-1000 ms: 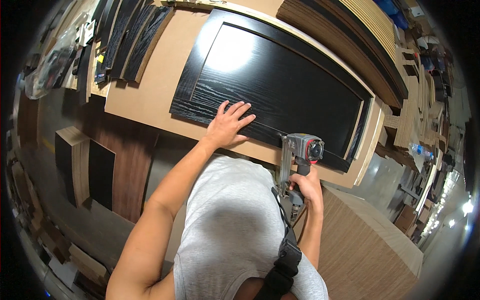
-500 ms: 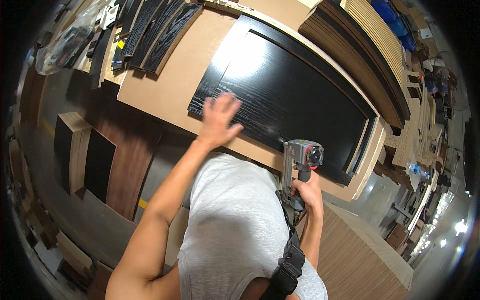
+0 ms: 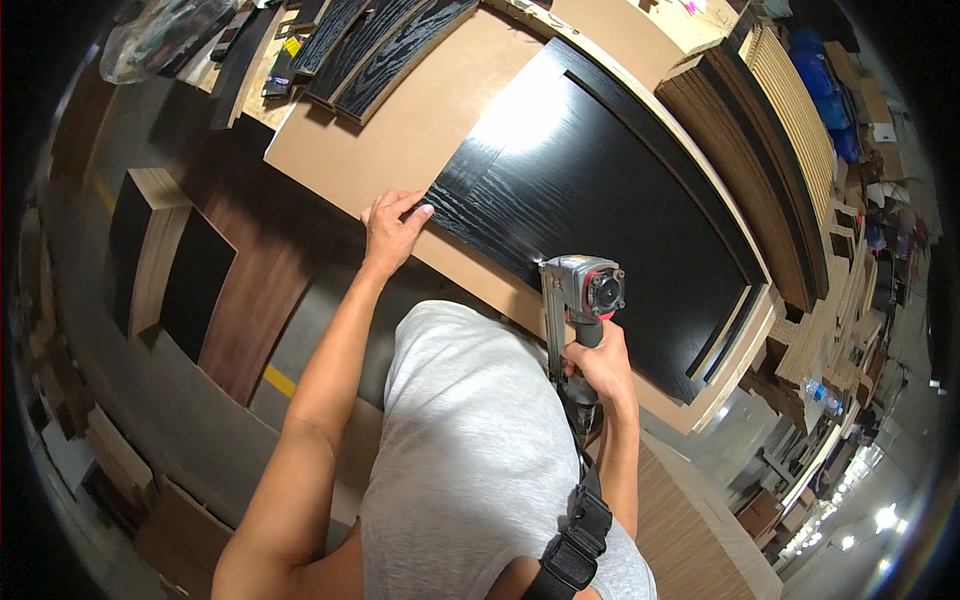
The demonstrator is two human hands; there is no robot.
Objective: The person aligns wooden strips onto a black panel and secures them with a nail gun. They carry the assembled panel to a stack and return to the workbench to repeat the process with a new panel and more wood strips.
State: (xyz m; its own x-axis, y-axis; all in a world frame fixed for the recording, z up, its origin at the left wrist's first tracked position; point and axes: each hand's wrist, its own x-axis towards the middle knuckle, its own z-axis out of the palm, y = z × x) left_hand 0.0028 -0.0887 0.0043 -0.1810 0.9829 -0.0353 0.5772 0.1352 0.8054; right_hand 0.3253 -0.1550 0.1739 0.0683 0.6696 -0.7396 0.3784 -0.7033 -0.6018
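A black wood-grain cabinet door panel (image 3: 600,240) lies flat on a tan board (image 3: 420,110), with narrow black strips along its far and right edges. My left hand (image 3: 393,228) grips the panel's near left corner, thumb and fingers closed at the edge. In my right hand (image 3: 603,367) is a grey and black nail gun (image 3: 585,290), held upright by the handle. Its nose meets or hovers just over the panel's near edge; contact cannot be made out. The index finger lies around the trigger, partly hidden.
Several black wood-grain strips (image 3: 400,50) lie at the board's far left. A stack of brown-edged boards (image 3: 740,170) stands along the far right side. To the left are a block of stacked panels (image 3: 155,260) and a brown board (image 3: 260,310). More stacked boards (image 3: 670,520) stand near right.
My left hand has come down from above the panel's left part to its near left corner, and its spread fingers have closed. The nail gun stays at the near edge. The view has shifted.
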